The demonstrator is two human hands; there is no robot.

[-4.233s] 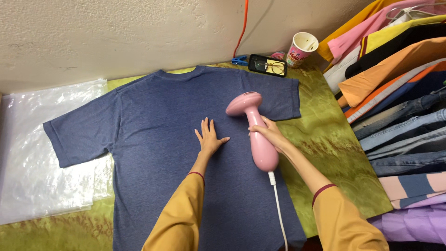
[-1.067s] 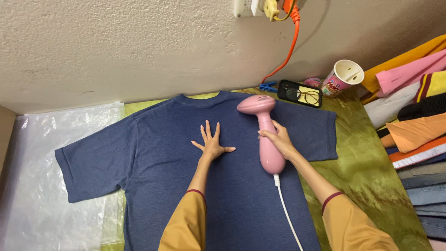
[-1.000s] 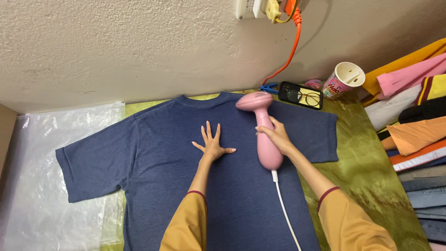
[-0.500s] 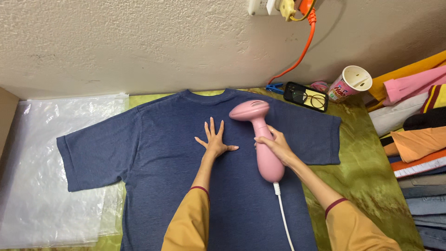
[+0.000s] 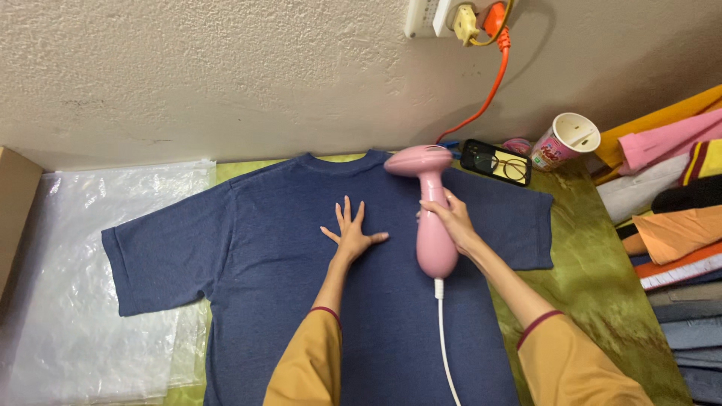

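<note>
Since half a second ago, your right hand (image 5: 450,220) has carried the pink steamer (image 5: 429,210) up toward the collar, its head now at the neckline. That hand is closed around the handle; your left hand (image 5: 352,234) lies open, fingers spread, flat on the chest of the blue T-shirt (image 5: 263,256). With steam that near your left fingers, a drift leftward could scald them. The white cord (image 5: 445,342) trails across the cloth and could drag it. The shirt lies front-up and spread on the green surface (image 5: 594,263), sleeves out, mostly smooth.
</note>
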